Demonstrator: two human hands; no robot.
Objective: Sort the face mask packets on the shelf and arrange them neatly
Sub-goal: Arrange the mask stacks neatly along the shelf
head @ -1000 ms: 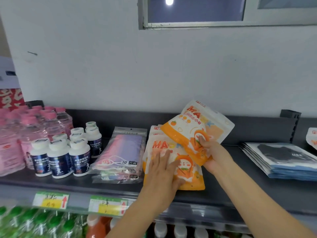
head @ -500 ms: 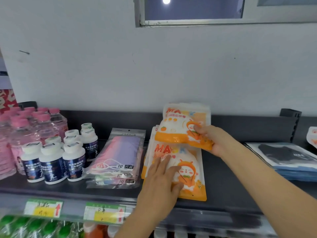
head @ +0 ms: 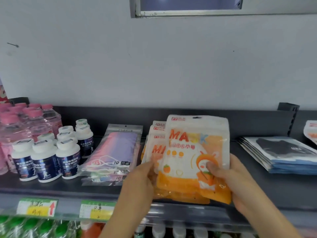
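An orange-and-white mask packet printed "MASK" lies on top of a stack of like orange packets on the dark shelf. My right hand grips the top packet's lower right corner, thumb on its front. My left hand holds the stack's lower left edge, fingers curled at the packets' side. Left of the stack lies a pile of clear packets with pink-purple masks.
White-capped dark bottles and pink-capped water bottles stand at the left. A pile of blue-grey packets with black masks lies at the right, another orange packet beyond it. Price tags line the shelf's front edge.
My right hand brought the lifted orange packet down and forward onto the stack. My left hand slid from the stack's top to its left edge.
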